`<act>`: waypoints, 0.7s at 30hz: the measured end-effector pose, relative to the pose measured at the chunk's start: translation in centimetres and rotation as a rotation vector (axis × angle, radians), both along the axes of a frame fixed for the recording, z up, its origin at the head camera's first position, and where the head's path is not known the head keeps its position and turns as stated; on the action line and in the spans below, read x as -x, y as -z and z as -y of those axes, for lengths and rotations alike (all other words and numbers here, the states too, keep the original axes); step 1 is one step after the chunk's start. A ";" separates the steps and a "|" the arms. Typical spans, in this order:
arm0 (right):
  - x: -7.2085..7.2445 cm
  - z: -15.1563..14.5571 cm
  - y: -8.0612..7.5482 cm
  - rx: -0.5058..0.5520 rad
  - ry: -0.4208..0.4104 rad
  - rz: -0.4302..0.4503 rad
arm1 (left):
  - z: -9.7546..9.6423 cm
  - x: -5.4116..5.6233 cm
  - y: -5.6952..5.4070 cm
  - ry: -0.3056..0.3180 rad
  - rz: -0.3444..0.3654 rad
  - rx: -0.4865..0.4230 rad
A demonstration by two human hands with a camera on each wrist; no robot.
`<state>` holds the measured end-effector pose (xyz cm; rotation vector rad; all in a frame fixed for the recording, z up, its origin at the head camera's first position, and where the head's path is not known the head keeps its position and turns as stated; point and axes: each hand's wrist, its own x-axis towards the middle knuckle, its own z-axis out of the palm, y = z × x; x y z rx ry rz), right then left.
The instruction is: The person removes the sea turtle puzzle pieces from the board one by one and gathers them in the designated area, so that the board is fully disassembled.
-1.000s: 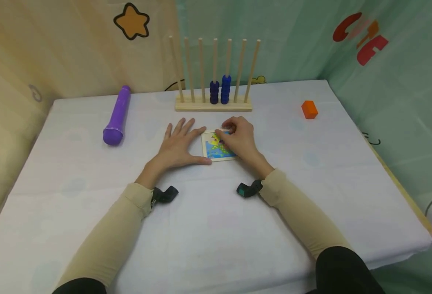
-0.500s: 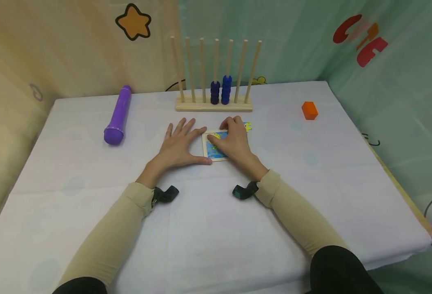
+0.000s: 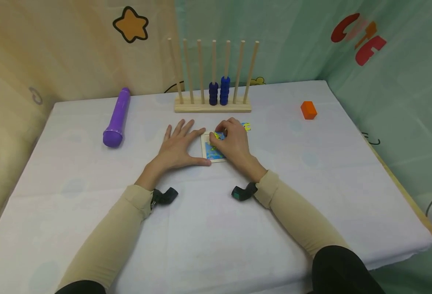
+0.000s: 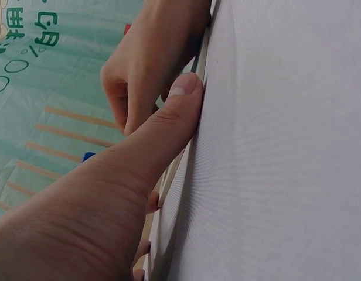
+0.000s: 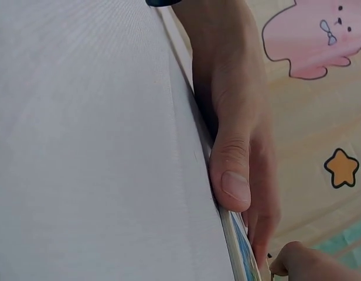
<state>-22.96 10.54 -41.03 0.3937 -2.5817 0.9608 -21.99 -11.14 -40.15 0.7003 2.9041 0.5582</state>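
A small jigsaw puzzle [image 3: 213, 153] with a blue and yellow picture lies in a pale wooden frame on the white cloth. My left hand [image 3: 176, 148] is spread flat at its left side, index fingertip at the upper corner and thumb [image 4: 177, 108] along the near edge. Over the upper part of the puzzle, my right hand [image 3: 234, 142] pinches a yellow and blue puzzle piece [image 3: 217, 134] between thumb and fingers. The right part of the puzzle is hidden under this hand. Just beyond its knuckles lies a loose puzzle piece [image 3: 247, 126].
A wooden peg stand [image 3: 212, 108] with dark blue beads on two rods stands behind the hands. To the left lies a purple toy microphone [image 3: 116, 118]; an orange block [image 3: 309, 110] sits at the right. Curtains [image 3: 289, 41] enclose the table's back and sides.
My right hand has moved slightly left over the puzzle, leaving a piece on the cloth behind it, and now pinches another. My left hand stays in place.
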 end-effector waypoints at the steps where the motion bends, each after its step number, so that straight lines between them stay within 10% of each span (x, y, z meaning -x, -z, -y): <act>1: 0.1 0.0 0.1 0.002 -0.007 0.000 | 0.0 0.0 0.0 -0.002 -0.001 0.001; 13: 0.4 -1.3 0.4 0.074 -0.112 0.073 | 0.0 0.0 -0.1 0.008 0.000 0.012; 21: 1.0 -3.8 -1.0 -0.008 -0.321 0.188 | 0.1 -0.2 -0.2 0.005 0.004 0.010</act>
